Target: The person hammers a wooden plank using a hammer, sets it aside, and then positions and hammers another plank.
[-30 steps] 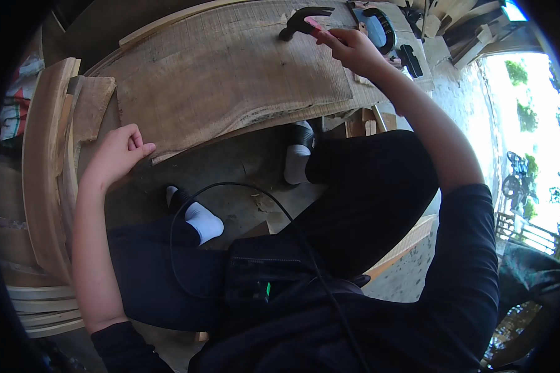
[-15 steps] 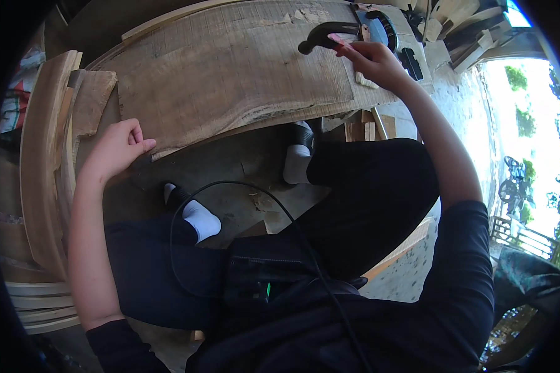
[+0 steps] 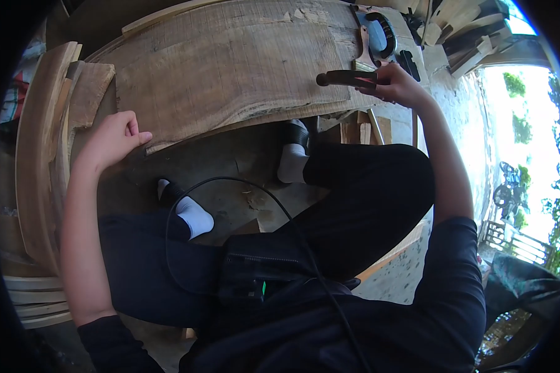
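R hand (image 3: 399,87) clamped on hammer (image 3: 348,78), held at slab's (image 3: 218,74) R end; head is over slab by its near R corner, can't tell if touching. Handle mostly hidden by R hand. L hand (image 3: 117,138) at slab's near L corner, fingers curled in, thumb toward corner; can't tell if it's pinching the edge. Hands well apart. Slab lies flat on counter (image 3: 249,17), which shows behind & R of it. Brush (image 3: 364,46) lies R of slab, bristles toward R hand; blue tool (image 3: 376,34) w/ blk arched handle further R, small blk part (image 3: 408,64) past that. Planks (image 3: 40,149) L of slab, short board (image 3: 93,90) btwn. Near side of slab: 2 feet (image 3: 196,219) in white socks + blk sandals, blk cable (image 3: 249,181) looping over lap. Bike (image 3: 509,193) far R of slab, outdoors.
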The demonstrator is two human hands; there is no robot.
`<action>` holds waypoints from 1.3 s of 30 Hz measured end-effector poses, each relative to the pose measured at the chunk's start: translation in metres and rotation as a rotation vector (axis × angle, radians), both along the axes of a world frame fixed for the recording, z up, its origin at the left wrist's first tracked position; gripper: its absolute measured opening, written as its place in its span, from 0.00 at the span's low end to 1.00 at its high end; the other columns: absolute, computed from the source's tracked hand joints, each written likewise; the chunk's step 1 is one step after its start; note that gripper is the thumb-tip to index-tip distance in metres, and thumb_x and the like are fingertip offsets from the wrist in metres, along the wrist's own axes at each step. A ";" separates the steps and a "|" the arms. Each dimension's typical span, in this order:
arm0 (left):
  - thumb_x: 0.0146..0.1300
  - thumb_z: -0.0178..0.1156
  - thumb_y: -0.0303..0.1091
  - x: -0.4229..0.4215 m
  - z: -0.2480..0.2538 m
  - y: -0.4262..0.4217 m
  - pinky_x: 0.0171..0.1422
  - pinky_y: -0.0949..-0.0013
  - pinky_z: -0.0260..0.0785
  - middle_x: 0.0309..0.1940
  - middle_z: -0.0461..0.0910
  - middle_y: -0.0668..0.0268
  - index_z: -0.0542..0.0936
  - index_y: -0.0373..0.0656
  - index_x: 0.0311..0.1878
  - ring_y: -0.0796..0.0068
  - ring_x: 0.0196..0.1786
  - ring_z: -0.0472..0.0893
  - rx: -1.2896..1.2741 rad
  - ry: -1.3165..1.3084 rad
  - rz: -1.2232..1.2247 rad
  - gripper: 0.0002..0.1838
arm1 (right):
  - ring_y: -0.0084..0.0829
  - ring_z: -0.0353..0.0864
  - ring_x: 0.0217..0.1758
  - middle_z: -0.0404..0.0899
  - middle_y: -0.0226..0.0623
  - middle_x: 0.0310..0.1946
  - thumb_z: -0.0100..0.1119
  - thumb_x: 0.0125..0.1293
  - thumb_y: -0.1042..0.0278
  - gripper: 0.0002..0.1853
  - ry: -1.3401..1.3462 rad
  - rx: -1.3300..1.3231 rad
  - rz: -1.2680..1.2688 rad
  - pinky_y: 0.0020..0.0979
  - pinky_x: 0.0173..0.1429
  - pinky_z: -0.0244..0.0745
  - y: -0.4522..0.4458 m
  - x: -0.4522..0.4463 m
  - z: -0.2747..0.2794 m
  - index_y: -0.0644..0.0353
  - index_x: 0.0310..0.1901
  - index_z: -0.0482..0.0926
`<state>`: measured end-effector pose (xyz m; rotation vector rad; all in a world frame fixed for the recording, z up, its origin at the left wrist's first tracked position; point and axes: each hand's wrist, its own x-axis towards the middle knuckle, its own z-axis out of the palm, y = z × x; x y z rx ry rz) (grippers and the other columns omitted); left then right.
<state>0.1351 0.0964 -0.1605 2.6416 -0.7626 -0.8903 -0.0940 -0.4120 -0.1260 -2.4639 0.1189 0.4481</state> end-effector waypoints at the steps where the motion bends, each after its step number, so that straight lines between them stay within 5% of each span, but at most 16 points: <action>1: 0.62 0.74 0.42 0.000 0.000 0.000 0.36 0.65 0.70 0.25 0.76 0.64 0.75 0.39 0.31 0.73 0.29 0.74 -0.008 -0.010 -0.003 0.19 | 0.14 0.71 0.20 0.76 0.22 0.20 0.70 0.70 0.47 0.22 0.120 -0.026 -0.061 0.22 0.24 0.64 0.003 -0.001 0.007 0.62 0.39 0.91; 6: 0.62 0.74 0.42 -0.001 0.003 -0.002 0.36 0.63 0.70 0.25 0.77 0.62 0.75 0.39 0.30 0.71 0.29 0.76 0.021 -0.009 -0.003 0.19 | 0.15 0.73 0.16 0.74 0.25 0.15 0.70 0.69 0.45 0.23 0.192 -0.031 -0.110 0.22 0.20 0.65 -0.009 -0.006 0.002 0.61 0.30 0.89; 18: 0.63 0.74 0.41 -0.001 0.001 -0.001 0.35 0.64 0.69 0.23 0.76 0.62 0.75 0.39 0.30 0.72 0.28 0.75 0.006 -0.017 -0.009 0.19 | 0.13 0.66 0.17 0.70 0.20 0.19 0.58 0.76 0.37 0.27 0.002 0.097 -0.390 0.21 0.21 0.60 0.004 0.026 -0.012 0.58 0.48 0.88; 28: 0.63 0.74 0.41 -0.002 -0.003 0.003 0.34 0.65 0.68 0.23 0.76 0.64 0.75 0.39 0.31 0.74 0.27 0.73 -0.043 -0.010 -0.002 0.19 | 0.14 0.70 0.18 0.73 0.22 0.20 0.56 0.77 0.37 0.28 -0.257 0.065 -0.501 0.23 0.22 0.63 -0.005 0.054 -0.035 0.58 0.49 0.88; 39: 0.61 0.74 0.38 -0.004 0.004 0.000 0.34 0.64 0.68 0.23 0.76 0.63 0.74 0.39 0.30 0.73 0.27 0.73 -0.016 0.002 -0.005 0.18 | 0.12 0.67 0.18 0.70 0.20 0.19 0.57 0.77 0.40 0.26 -0.034 0.134 -0.455 0.22 0.21 0.60 -0.017 0.009 -0.016 0.59 0.48 0.89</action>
